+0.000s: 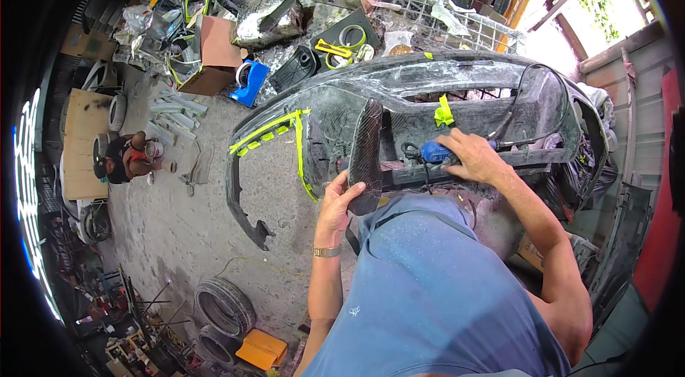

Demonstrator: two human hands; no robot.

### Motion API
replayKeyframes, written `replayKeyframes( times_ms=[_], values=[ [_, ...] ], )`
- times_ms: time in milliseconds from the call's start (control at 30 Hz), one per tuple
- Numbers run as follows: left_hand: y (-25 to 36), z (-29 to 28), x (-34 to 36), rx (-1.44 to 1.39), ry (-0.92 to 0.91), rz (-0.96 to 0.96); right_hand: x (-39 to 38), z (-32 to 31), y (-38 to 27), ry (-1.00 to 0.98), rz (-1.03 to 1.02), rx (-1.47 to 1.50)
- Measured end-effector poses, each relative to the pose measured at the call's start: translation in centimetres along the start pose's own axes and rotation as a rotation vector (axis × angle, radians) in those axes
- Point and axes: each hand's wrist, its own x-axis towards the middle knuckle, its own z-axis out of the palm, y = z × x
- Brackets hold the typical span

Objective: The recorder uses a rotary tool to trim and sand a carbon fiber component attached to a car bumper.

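My left hand (337, 202) grips the lower end of a long, dark carbon-fiber piece (367, 145), held upright in front of a large dark car-body part (542, 99) with whitish dusty marks. My right hand (471, 159) is closed round a blue power tool (434, 151) lying at the part's inner ledge, with a black cord by it. Yellow-green tape (300, 149) runs along the part's left section, and a short piece of the same tape (443, 111) sticks up above the tool.
A cluttered bench (335, 17) with boxes, tape rolls and a wire grid lies beyond the part. Another person (121, 159) crouches at the left on the concrete floor (157, 234). Tires (221, 306) and an orange case (260, 348) lie lower left. A corrugated wall (614, 127) stands at the right.
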Motion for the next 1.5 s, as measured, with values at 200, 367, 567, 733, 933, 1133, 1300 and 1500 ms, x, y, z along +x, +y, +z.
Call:
replayKeyframes(
  times_ms=[200,367,567,733,933,1133,1300,1500],
  values=[
    [-0.1,0.7,0.1,0.029,0.025,0.046,2.3,-0.3,-4.3,0.024,-0.294,0.028],
    [-1.0,2.3,-0.2,0.100,0.084,0.122,3.5,1.4,-6.8,0.074,-0.111,0.065],
    [-1.4,2.8,-0.4,0.092,0.125,0.139,3.7,1.9,-8.9,0.003,0.003,0.030],
    [-1.4,2.5,-0.3,0.090,0.116,0.119,4.2,2.1,-9.2,0.035,0.007,-0.004],
    [-1.4,2.9,-0.3,0.092,0.111,0.126,4.6,1.6,-9.7,0.024,0.011,-0.022],
    [-1.6,3.0,-0.3,0.088,0.110,0.141,4.7,1.7,-9.5,0.020,0.003,-0.043],
    [-1.8,2.9,-0.3,0.095,0.114,0.150,4.9,1.6,-9.5,0.018,-0.004,-0.056],
    [-2.0,3.5,-0.4,0.112,0.128,0.190,5.1,1.5,-9.6,0.003,-0.041,-0.109]
  ],
)
